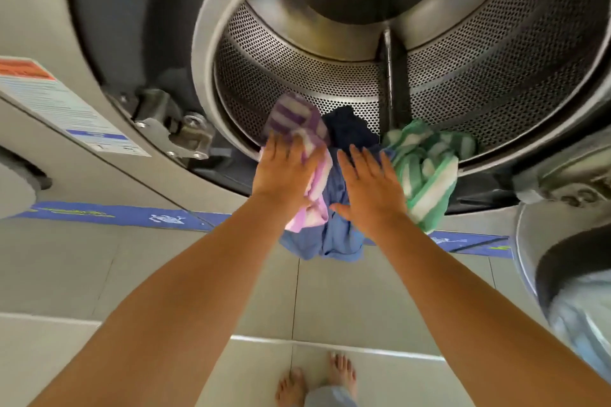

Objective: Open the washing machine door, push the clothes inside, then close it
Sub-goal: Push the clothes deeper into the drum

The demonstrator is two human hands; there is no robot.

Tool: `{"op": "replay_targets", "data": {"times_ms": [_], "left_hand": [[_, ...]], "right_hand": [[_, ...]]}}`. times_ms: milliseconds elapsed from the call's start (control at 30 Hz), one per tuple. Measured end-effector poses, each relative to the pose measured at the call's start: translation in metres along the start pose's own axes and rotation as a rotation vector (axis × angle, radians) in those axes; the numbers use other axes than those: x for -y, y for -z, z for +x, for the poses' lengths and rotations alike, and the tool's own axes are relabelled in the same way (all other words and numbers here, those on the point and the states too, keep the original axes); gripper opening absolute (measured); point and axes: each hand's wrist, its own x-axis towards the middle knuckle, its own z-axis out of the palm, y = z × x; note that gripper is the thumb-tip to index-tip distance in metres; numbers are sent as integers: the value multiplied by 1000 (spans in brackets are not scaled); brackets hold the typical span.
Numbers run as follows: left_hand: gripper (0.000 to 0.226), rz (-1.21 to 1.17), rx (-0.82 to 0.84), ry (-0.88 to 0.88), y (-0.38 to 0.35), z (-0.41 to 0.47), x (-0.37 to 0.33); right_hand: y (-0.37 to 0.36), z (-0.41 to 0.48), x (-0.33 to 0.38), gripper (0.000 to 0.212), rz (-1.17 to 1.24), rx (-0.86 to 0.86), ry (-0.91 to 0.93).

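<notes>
so the clothes are a bundle draped over the lip of the round perforated steel washer drum (330,53): a purple and white striped towel (299,129), a light blue garment (330,238) hanging down toward the floor, something dark navy (350,129) behind it, and a green and white striped towel (426,168). left hand (286,168) lies flat with fingers spread on the purple towel, right hand (370,188) flat and spread on the blue one. the glass door (562,274) hangs open at right, kinda blurry. bare feet (317,380) on pale floor tiles (347,301).
</notes>
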Motion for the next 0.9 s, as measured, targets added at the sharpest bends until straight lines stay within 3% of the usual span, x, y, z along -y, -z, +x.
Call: {"op": "replay_targets", "data": {"times_ms": [167,300,400,533,633,733,900], "left_hand": [[65,50,-41,-81,3,11,3],[60,101,-169,-156,0,10,19],[56,-3,-261,-169,7,10,23],[52,-203,-328,12,27,13,22],[35,-456,-457,203,46,22,23],[34,-602,-615,303,66,42,21],[40,-446,-822,435,77,90,34]], "right_hand": [[-21,2,-2,88,-34,-78,-13],[-29,-4,-8,77,-26,-161,9],[-32,-5,-12,74,-27,-192,33],[-32,-7,-14,75,-29,-223,46],[-32,-8,-14,76,-37,-235,43],[-35,-9,-14,74,-41,-245,47],[-39,-10,-15,74,-44,-268,53]]}}
